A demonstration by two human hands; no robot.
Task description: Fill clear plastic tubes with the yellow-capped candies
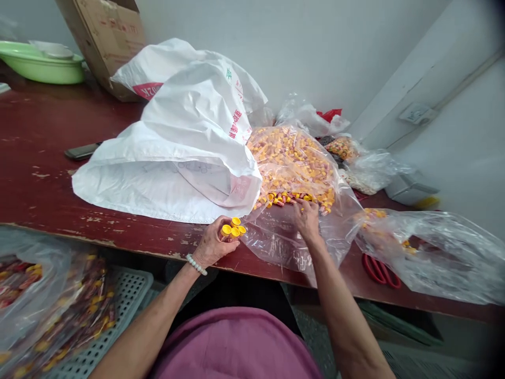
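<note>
A bunch of several small tubes with yellow caps is held upright in my left hand, its fingers wrapped round them near the table's front edge. My right hand reaches into the mouth of a clear plastic bag. Its fingers are bent together at the front of a heap of small red pieces with yellow caps; what they grip there is hidden. Left of the heap, a large white woven sack lies with its mouth towards me, just behind my left hand.
Red scissor handles lie at right beside another clear bag. A phone-like dark object, a green basin and a cardboard box are at left. Below the worn red table, a perforated crate holds bagged pieces.
</note>
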